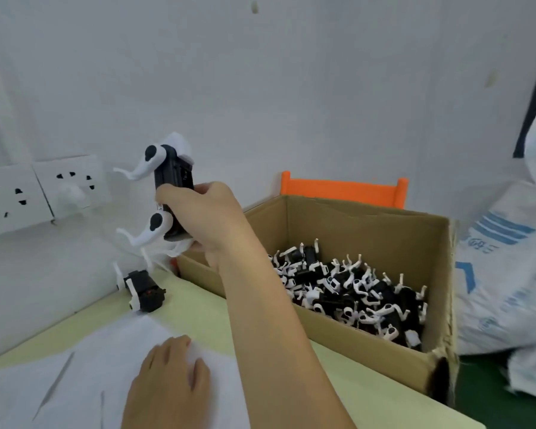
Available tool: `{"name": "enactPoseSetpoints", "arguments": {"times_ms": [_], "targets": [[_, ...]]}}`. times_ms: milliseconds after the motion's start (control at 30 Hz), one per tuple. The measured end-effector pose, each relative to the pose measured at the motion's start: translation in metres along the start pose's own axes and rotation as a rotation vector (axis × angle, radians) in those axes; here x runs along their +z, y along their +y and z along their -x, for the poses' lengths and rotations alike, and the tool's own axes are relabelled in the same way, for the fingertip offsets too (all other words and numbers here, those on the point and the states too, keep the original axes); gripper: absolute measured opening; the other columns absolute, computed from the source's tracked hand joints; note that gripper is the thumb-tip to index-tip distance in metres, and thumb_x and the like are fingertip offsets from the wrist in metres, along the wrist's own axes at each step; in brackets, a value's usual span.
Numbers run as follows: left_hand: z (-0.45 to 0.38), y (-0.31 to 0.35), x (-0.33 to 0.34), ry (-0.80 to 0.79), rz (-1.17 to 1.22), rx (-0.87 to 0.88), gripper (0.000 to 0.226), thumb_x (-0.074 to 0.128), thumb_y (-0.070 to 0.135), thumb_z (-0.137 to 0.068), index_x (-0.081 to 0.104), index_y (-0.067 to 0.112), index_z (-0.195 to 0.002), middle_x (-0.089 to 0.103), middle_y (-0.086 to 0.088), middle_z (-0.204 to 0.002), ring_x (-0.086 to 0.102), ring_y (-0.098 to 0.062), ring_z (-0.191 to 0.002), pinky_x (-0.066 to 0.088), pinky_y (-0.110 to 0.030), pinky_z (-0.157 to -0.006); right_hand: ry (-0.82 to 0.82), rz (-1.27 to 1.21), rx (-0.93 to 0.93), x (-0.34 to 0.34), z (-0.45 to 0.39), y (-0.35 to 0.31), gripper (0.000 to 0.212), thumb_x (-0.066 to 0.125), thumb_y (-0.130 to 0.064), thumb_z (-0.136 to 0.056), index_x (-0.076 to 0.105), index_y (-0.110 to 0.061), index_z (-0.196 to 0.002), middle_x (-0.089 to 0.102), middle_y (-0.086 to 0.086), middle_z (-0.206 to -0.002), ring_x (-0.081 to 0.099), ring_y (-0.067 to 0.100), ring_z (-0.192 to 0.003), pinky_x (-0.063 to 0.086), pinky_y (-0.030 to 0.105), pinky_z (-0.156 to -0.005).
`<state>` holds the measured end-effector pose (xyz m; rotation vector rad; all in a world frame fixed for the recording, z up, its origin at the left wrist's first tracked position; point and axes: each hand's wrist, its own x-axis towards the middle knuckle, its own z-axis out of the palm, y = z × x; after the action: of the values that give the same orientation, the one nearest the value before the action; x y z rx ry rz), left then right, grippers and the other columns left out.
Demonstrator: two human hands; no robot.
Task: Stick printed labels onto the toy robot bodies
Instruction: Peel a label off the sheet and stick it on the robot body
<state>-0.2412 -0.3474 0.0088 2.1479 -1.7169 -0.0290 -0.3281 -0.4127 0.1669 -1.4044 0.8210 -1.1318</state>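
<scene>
The right hand (205, 218) is gripping one toy robot body (174, 193), fingers curled round it, lifting it above the surface (198, 308); the left hand (171, 376) is resting flat on the white label sheet (84, 366); one more body (143, 289) is lying nearby; the cardboard box (369, 218) is holding dozens more, so most of the work seems to be left.

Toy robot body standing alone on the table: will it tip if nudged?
Probably. The toy robot body stands on thin white legs with its black bulk above them, so a sideways nudge likely topples it. It looks like light, rigid plastic, so it may skid on the table first.
</scene>
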Motion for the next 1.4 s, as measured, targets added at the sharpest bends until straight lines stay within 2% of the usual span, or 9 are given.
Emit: {"name": "enactPoseSetpoints", "arguments": {"times_ms": [200, 367, 533, 667, 867, 1000, 1100, 1267, 1400], "targets": [[-0.003, -0.012, 0.018, -0.037, -0.074, 0.019, 0.043, 0.044, 0.036, -0.097, 0.050, 0.019, -0.136, 0.051, -0.001, -0.144, 0.048, -0.021, -0.135, 0.046, -0.032, -0.100, -0.041, 0.195, 0.054, -0.038, -0.018, 0.003, 0.008, 0.070, -0.022, -0.084, 0.067, -0.016, -0.080, 0.065, -0.004, -0.067, 0.060, 0.003, -0.046, 0.039, 0.010, -0.036], [0.004, -0.013, 0.013, -0.102, -0.114, 0.139, 0.049, 0.036, 0.035, -0.066, 0.070, -0.001, -0.068, 0.069, -0.019, -0.069, 0.069, -0.037, -0.056, 0.050, -0.040, -0.035, 0.035, 0.529, 0.058, -0.091, -0.044, 0.008, 0.029, 0.077, -0.023, -0.083, 0.060, -0.021, -0.107, 0.070, -0.005, -0.096, 0.069, 0.004, -0.079, 0.043, 0.015, -0.049], [0.001, -0.002, 0.001, -0.245, -0.097, 0.040, 0.057, 0.039, 0.037, -0.080, 0.070, 0.003, -0.113, 0.067, -0.020, -0.124, 0.066, -0.038, -0.113, 0.058, -0.042, -0.080, 0.069, 0.798, 0.226, -0.151, -0.073, 0.040, 0.017, 0.075, -0.025, -0.086, 0.059, -0.024, -0.093, 0.064, -0.007, -0.095, 0.060, 0.005, -0.081, 0.045, 0.023, -0.063], [-0.004, -0.012, 0.017, -0.146, -0.056, 0.117, 0.053, 0.039, 0.035, -0.063, 0.073, -0.006, -0.069, 0.072, -0.029, -0.079, 0.071, -0.050, -0.067, 0.054, -0.051, -0.041, 0.158, 0.871, 0.463, -0.192, -0.098, 0.085, 0.026, 0.074, -0.027, -0.087, 0.058, -0.007, -0.089, 0.062, 0.007, -0.077, 0.058, 0.018, -0.061, 0.053, 0.030, -0.054], [-0.010, -0.005, 0.027, -0.113, -0.056, 0.088, 0.039, 0.057, 0.028, -0.047, 0.072, -0.004, -0.064, 0.071, -0.029, -0.075, 0.070, -0.051, -0.063, 0.053, -0.054, -0.040, 0.275, 0.954, 0.714, -0.227, -0.121, 0.157, 0.047, 0.066, -0.038, -0.090, 0.050, -0.005, -0.121, 0.055, 0.016, -0.120, 0.062, 0.029, -0.094, 0.057, 0.036, -0.074], [-0.015, -0.004, 0.030, -0.065, -0.046, 0.058, 0.040, 0.060, 0.026, -0.038, 0.073, -0.002, -0.063, 0.072, -0.027, -0.075, 0.070, -0.049, -0.063, 0.053, -0.052, -0.038, 0.356, 0.981, 0.675, -0.226, -0.133, 0.193, 0.038, 0.065, -0.040, -0.085, 0.059, -0.005, -0.100, 0.064, 0.016, -0.110, 0.067, 0.030, -0.090, 0.060, 0.037, -0.076], [-0.017, -0.004, 0.030, -0.067, -0.035, 0.043, 0.044, 0.061, 0.024, -0.029, 0.073, -0.001, -0.063, 0.072, -0.027, -0.075, 0.071, -0.048, -0.064, 0.053, -0.049, -0.038, 0.340, 0.999, 0.661, -0.216, -0.142, 0.215, 0.075, 0.066, -0.043, -0.088, 0.030, -0.005, -0.143, 0.058, 0.017, -0.121, 0.066, 0.033, -0.097, 0.060, 0.040, -0.073], [-0.018, -0.007, 0.033, -0.028, -0.076, 0.038, 0.042, 0.057, 0.030, -0.037, 0.074, 0.002, -0.063, 0.073, -0.024, -0.077, 0.072, -0.046, -0.065, 0.053, -0.049, -0.038, 0.024, 1.312, 0.569, -0.204, -0.152, 0.246, 0.027, 0.055, -0.033, -0.094, 0.044, -0.021, -0.115, 0.056, 0.002, -0.095, 0.057, 0.026, -0.087, 0.046, 0.031, -0.063], [-0.020, -0.006, 0.035, -0.006, -0.078, 0.029, 0.047, 0.060, 0.029, -0.025, 0.073, 0.002, -0.061, 0.073, -0.023, -0.076, 0.072, -0.044, -0.064, 0.052, -0.048, -0.039, 0.058, 1.336, 0.515, -0.216, -0.154, 0.274, 0.020, 0.049, -0.032, -0.098, 0.056, -0.016, -0.106, 0.058, 0.004, -0.097, 0.056, 0.024, -0.089, 0.040, 0.030, -0.065]]}}
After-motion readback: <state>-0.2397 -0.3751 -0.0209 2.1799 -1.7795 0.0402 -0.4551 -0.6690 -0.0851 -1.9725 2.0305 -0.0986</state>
